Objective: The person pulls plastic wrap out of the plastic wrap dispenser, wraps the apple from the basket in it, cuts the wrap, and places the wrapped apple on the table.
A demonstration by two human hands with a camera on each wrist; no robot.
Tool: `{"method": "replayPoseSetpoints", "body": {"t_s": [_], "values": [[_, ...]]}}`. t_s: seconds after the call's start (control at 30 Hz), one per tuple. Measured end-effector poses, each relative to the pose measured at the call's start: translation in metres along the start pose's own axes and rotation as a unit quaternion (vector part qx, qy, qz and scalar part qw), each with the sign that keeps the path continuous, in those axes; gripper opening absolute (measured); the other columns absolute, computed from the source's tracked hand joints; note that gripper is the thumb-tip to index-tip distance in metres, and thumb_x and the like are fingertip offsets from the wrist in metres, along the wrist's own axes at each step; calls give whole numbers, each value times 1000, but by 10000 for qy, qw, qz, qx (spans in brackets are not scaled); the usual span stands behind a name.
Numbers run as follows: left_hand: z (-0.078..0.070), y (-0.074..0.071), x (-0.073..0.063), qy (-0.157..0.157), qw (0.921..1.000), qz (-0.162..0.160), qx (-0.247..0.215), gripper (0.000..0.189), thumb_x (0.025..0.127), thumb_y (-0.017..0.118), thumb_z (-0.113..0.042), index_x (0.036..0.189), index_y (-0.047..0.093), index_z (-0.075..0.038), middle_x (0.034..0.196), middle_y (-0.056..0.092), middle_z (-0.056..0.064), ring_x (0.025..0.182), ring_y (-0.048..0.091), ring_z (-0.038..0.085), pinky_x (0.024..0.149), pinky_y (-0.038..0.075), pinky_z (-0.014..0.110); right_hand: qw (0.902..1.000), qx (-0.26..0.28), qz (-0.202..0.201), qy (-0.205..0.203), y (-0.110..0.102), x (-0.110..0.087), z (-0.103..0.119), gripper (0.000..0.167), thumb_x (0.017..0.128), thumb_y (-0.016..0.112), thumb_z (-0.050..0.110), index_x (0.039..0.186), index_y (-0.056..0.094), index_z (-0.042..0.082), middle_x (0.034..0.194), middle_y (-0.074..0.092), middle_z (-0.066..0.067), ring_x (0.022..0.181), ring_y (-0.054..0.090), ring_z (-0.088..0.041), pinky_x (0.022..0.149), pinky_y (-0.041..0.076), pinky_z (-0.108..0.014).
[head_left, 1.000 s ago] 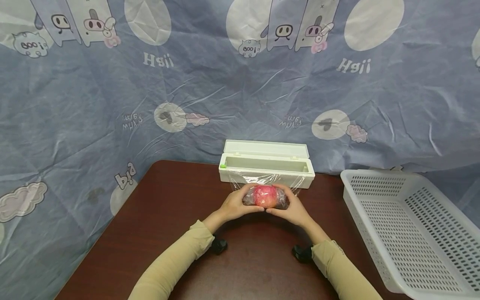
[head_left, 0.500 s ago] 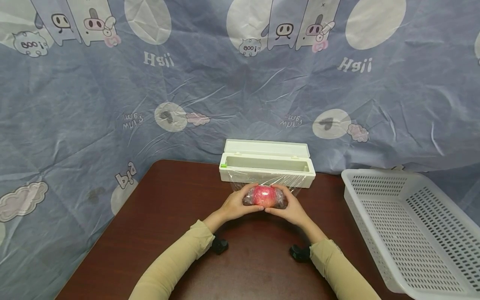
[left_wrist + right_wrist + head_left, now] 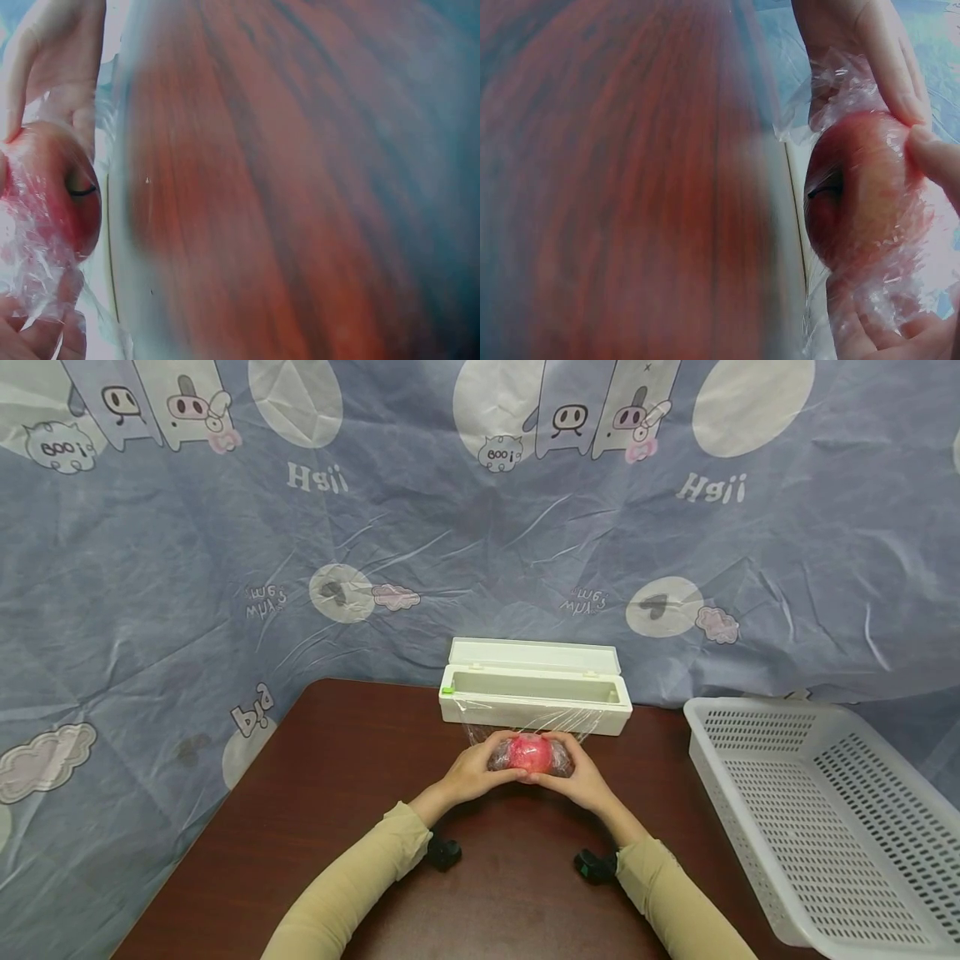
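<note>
- Left hand [image 3: 474, 770] and right hand [image 3: 587, 777] both clamped on the apple [image 3: 530, 753], one from each side, fingertips up top, thumbs nearly meeting on the near side in the head view.
- Apple sits between the hands, just in front of the white box [image 3: 618, 722], over the table [image 3: 360, 760]. Can't tell from these angles if it touches the tabletop.
- Clear film [image 3: 847, 82] covers the apple; bunched and crinkled at both sides, clearest in the wrist views.
- Only the head view gives the full film run: a stretched sheet from the box front down to the hands.
- Only the wrist views give the stem [image 3: 826, 185] in its hollow; head view has just the red, shiny side.
- Head view only: box lid [image 3: 532, 655] tipped back open, green piece [image 3: 447, 691] at the box's left end, white slotted basket [image 3: 708, 768] right of the hands, black devices [image 3: 595, 866] below the wrists, printed blue cloth [image 3: 450, 543] behind.
- Wrist views: wood grain streaks fill most of the frame, soft focus.
</note>
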State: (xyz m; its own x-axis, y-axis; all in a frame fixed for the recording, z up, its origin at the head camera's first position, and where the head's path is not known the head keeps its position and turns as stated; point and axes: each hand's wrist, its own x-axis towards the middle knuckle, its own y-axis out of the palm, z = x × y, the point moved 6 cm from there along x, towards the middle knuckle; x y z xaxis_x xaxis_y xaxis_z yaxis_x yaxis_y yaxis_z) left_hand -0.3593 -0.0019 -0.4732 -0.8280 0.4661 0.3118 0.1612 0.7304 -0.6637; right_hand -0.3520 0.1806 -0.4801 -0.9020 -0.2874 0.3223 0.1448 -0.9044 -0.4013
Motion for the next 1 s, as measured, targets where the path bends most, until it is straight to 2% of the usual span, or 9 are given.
{"method": "replayPoseSetpoints", "body": {"t_s": [0.2,0.27,0.63,0.83,1.0], "values": [[2,4,-2,4,10000,7,-87,64,81,67,-53,135,43,-27,125,57,2,108,56,17,90,46,40,9999,27,96,-114,2,-4,25,74,71,80,4,134,41,-3,131,46,-22,117,45,-39,93,40,-55],[3,5,-3,-1,10000,26,-66,63,81,67,-53,134,42,-28,128,55,1,110,55,16,92,46,39,9998,3,146,-111,3,-6,32,74,71,80,3,134,40,-5,131,45,-23,116,45,-39,93,40,-54],[5,8,-4,96,10000,16,-23,64,78,70,-52,132,44,-29,134,50,0,115,53,15,93,45,39,9997,-34,226,-27,6,-9,33,77,71,81,5,135,40,-3,135,40,-23,119,42,-42,94,38,-58],[2,6,-7,266,9996,-42,-29,65,75,73,-52,129,47,-27,123,57,-2,107,56,13,88,47,36,9996,20,266,-85,8,-12,34,78,68,82,4,134,41,-3,133,39,-23,117,43,-40,94,38,-57],[2,3,-9,278,9995,-137,17,61,76,72,-53,127,53,-26,119,61,-5,103,58,10,86,48,32,9996,16,271,-49,10,-13,34,78,67,84,6,132,43,-4,129,43,-20,114,46,-37,93,40,-53]]}}
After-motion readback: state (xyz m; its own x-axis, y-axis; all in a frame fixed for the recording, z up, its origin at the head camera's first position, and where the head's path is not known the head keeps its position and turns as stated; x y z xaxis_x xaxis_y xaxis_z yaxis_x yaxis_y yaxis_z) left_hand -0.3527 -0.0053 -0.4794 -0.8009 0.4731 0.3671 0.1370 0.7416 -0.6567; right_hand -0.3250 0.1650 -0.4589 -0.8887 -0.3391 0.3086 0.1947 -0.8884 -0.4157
